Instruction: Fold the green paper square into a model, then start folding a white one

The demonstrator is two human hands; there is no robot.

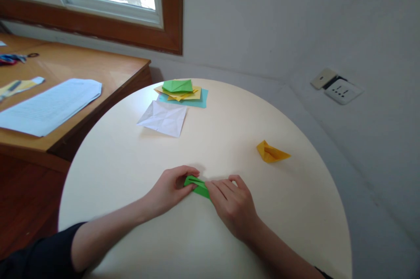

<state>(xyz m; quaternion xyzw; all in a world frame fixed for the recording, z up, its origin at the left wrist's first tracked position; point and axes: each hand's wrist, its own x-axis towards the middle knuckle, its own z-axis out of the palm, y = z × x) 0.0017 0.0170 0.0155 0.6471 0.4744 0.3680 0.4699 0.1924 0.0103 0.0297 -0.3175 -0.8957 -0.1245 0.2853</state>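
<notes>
A narrow folded piece of green paper (201, 190) is held low over the near middle of the round white table. My left hand (173, 187) pinches its left end between thumb and fingers. On its right end, my right hand (231, 202) is closed, and the fingers hide that part of the paper. Long creased layers show along the paper's upper edge. To the right lies a folded yellow-orange paper piece (271, 153), apart from both hands.
Toward the back of the white table (223, 130) lie a creased white sheet (164, 118) and a stack of green, yellow and blue papers (179, 93). A wooden desk (121, 62) at left bears printed sheets (52, 106) and scissors (19, 58). Wall sockets (343, 90) are at right.
</notes>
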